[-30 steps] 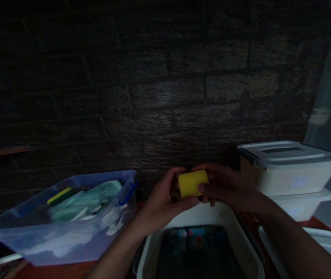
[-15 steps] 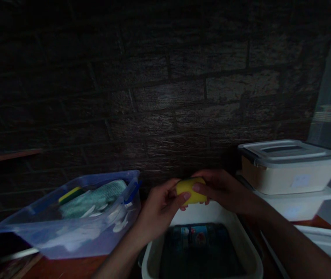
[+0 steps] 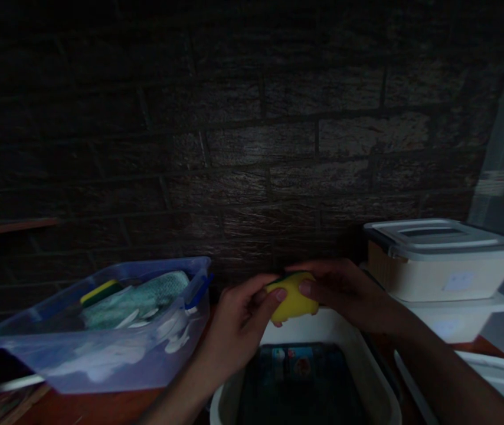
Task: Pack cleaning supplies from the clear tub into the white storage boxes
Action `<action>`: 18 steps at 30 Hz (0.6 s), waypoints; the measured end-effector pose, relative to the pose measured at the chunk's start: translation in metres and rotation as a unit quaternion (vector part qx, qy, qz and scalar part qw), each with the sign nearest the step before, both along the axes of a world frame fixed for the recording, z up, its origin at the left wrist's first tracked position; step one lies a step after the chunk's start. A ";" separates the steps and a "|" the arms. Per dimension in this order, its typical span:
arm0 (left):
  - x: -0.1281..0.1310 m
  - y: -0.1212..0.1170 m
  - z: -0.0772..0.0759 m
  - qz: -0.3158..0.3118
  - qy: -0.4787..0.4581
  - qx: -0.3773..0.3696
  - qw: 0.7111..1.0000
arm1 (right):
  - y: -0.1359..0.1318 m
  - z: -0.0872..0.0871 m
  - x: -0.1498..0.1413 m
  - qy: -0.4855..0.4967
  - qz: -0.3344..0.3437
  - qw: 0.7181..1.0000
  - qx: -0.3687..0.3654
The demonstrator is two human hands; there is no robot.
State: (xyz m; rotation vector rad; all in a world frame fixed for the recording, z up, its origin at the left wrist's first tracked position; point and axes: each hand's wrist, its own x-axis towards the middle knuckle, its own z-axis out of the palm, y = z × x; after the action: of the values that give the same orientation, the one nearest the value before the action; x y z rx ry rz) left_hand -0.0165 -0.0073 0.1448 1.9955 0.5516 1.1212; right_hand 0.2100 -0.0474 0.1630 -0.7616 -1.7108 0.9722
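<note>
A yellow sponge [image 3: 295, 298] with a dark green scouring side is pinched between both hands, its yellow face toward me. My left hand [image 3: 245, 316] grips its left end, thumb on the yellow face. On the right end, my right hand [image 3: 340, 290] holds it the same way, with the fingers behind. Below the sponge stands a white bin [image 3: 378, 378], and a dark package [image 3: 300, 395] with a blue picture label lies inside it.
To the left, a translucent blue tub [image 3: 114, 360] holds a green patterned cloth [image 3: 141, 300] and another sponge [image 3: 100, 293]. Two white lidded boxes [image 3: 447, 277] are stacked at right, near a white lid [image 3: 500, 378]. A dark brick wall [image 3: 252, 147] rises behind.
The sponge looks more bent and bulged between my thumbs, its lower edge slightly lower. The view has shifted a little; the containers stand as before.
</note>
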 end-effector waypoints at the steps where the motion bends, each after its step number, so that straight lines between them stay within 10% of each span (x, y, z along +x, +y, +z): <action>1: 0.001 -0.001 0.000 -0.007 -0.008 -0.013 1.000 | 0.001 0.000 -0.001 0.002 -0.009 1.000 0.004; 18: 0.010 -0.005 0.006 -0.062 -0.110 -0.148 0.981 | 0.001 -0.002 -0.007 0.055 0.031 0.998 -0.003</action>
State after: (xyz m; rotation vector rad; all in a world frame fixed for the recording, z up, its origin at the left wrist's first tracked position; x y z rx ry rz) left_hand -0.0061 -0.0122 0.1509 1.6056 0.4438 1.0968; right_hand 0.2031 -0.0461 0.1613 -0.6502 -1.6456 1.0429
